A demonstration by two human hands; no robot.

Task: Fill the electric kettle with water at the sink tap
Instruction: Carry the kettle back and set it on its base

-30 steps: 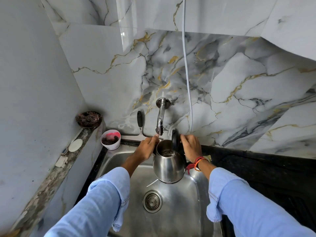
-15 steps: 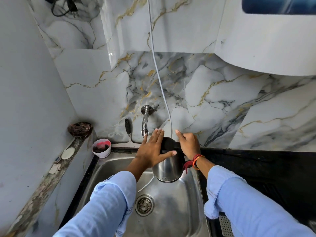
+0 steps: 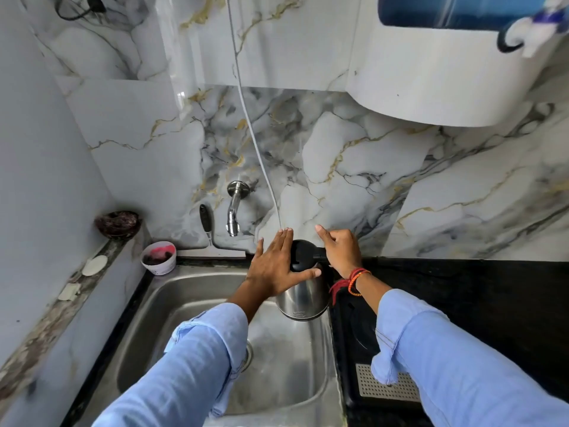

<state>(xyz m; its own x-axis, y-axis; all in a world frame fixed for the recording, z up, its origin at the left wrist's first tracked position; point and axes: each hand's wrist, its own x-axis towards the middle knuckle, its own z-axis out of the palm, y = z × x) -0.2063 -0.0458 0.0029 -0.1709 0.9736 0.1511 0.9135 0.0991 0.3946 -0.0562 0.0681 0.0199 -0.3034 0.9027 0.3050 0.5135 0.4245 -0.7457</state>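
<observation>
The steel electric kettle (image 3: pixel 303 298) with a black lid (image 3: pixel 303 255) hangs over the right side of the steel sink (image 3: pixel 172 291), near the counter edge. Its lid is down. My right hand (image 3: pixel 341 251) is closed around the black handle at the kettle's right. My left hand (image 3: pixel 275 269) lies flat, fingers spread, against the lid and the kettle's left side. The chrome tap (image 3: pixel 234 211) juts from the marble wall to the left of the kettle; no water is visible running from it.
A black counter (image 3: pixel 462 297) with a perforated metal panel (image 3: pixel 388 386) lies right of the sink. A white cup (image 3: pixel 158 258) and a dark bowl (image 3: pixel 117 224) sit at the left ledge. A black-handled tool (image 3: pixel 205 223) leans by the tap. A white appliance (image 3: pixel 431 72) hangs above.
The kettle was open under the tap a second ago; its lid is now down and it has moved right, away from the tap. My left hand went from the rim onto the lid.
</observation>
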